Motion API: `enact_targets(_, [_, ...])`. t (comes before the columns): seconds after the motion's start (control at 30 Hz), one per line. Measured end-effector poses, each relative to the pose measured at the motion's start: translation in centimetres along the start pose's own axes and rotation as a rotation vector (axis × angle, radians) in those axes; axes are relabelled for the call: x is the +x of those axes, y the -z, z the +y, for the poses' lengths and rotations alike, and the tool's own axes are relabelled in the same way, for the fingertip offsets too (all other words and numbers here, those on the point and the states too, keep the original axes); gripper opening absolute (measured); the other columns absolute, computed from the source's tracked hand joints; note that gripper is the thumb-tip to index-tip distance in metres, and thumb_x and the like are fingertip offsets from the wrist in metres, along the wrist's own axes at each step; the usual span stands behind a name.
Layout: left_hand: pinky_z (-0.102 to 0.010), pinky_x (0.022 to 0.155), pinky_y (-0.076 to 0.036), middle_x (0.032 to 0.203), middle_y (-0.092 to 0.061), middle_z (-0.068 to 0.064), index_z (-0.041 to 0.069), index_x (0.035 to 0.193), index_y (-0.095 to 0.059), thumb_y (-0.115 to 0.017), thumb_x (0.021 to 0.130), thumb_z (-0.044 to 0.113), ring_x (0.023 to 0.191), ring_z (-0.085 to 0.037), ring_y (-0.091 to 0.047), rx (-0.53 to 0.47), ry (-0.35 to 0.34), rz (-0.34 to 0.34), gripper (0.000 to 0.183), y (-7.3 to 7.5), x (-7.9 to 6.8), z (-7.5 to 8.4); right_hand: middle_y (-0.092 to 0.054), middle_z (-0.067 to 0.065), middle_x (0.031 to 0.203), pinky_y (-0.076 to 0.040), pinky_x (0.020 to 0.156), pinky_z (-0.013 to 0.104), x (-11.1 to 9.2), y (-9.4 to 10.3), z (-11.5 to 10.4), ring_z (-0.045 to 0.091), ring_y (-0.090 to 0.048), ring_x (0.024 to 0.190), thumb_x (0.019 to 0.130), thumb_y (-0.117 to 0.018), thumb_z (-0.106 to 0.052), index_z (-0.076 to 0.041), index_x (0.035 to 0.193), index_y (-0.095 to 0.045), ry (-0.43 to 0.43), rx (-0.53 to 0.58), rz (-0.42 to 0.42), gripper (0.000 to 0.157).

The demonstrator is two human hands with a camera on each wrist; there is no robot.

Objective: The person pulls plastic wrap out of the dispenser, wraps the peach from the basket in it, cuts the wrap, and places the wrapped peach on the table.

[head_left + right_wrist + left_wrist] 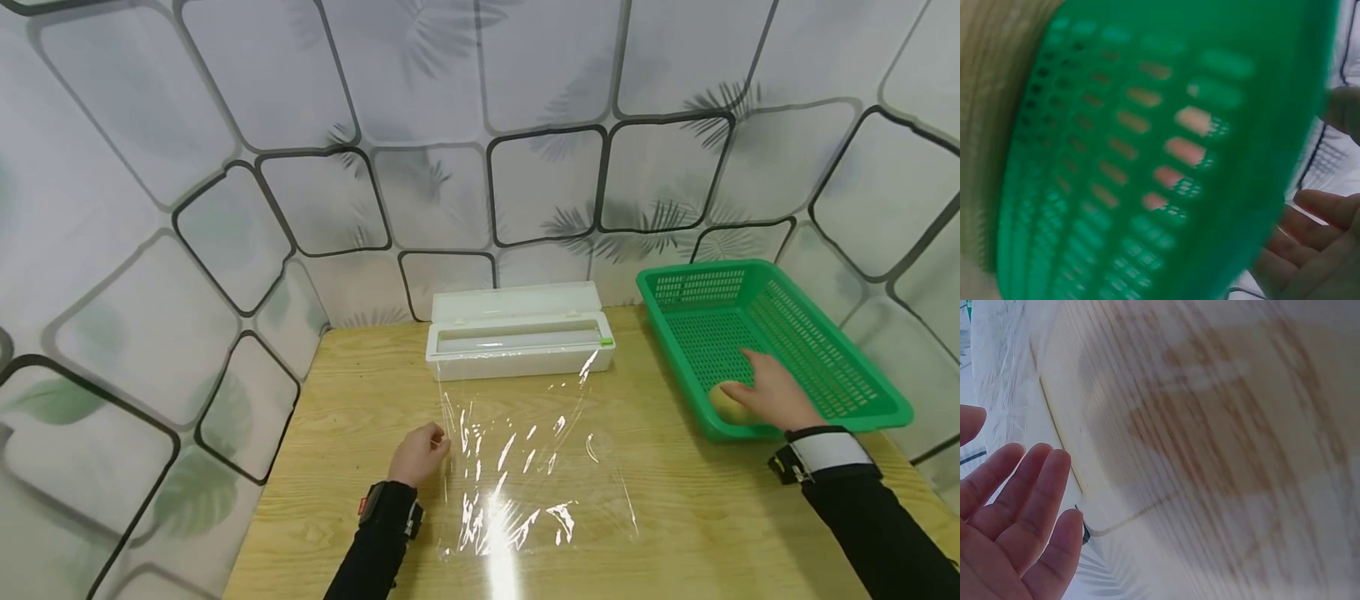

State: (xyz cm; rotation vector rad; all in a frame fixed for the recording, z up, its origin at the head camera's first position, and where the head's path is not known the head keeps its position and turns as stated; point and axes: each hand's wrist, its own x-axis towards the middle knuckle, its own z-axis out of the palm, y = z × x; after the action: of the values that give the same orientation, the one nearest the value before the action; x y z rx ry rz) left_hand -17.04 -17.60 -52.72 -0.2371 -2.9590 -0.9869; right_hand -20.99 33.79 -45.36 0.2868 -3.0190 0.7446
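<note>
A sheet of clear cling film (525,467) stretches from a white dispenser box (520,367) toward the front of the wooden table. Beside the film's left edge is my left hand (420,454), its fingers loosely bent and holding nothing; the left wrist view shows them (1019,512) apart from the thumb. My right hand (780,392) reaches into a green plastic basket (675,367), over a pale yellow round thing (727,404), perhaps a fruit. Thumb and fingers are spread in the right wrist view, where the basket wall hides part of the hand (1316,244). Whether they touch the round thing, I cannot tell.
The dispenser's lid (517,302) stands raised at the back, against a patterned curtain-like wall (435,200). A small green piece (607,342) sits at the right end of the box. Wooden tabletop (337,400) shows left of the film.
</note>
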Motion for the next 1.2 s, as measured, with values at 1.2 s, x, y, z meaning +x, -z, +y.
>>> enact_targets(1.2, [-0.034, 0.063, -0.047, 0.085, -0.060, -0.010, -0.002, 0.093, -0.060, -0.057, 0.084, 0.014, 0.076, -0.024, -0.058, -0.007, 0.018, -0.013, 0.018, 0.1, -0.1, 0.4, -0.050, 0.012, 0.069, -0.038, 0.049, 0.035, 0.8, -2.1, 3.4, 0.022, -0.047, 0.057, 0.070, -0.069, -0.023, 0.013, 0.084, -0.048, -0.095, -0.055, -0.231, 0.044])
